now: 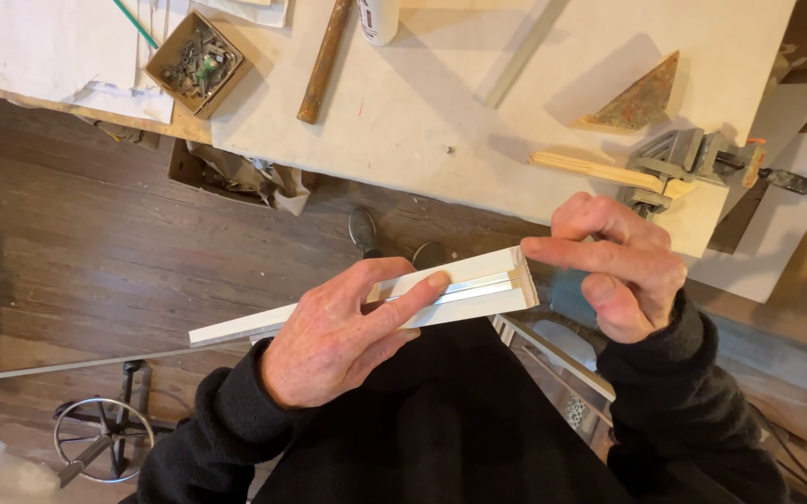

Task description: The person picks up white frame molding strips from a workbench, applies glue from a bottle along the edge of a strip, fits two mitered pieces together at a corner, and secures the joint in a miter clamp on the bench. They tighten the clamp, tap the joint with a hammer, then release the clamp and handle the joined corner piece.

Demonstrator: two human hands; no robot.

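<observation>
A long white strip of frame moulding with a mitred right end runs across the middle of the view, above my lap. My left hand grips it around its middle, the index finger stretched along its top face. My right hand is at the mitred end, its index finger touching the cut tip and the other fingers curled. Both arms are in black sleeves.
A white worktable lies ahead, bearing a corner clamp on wooden strips, a triangular block, a rusty rod, a white bottle and a cardboard box of small metal parts. Dark wood floor and a wheeled stool base are at left.
</observation>
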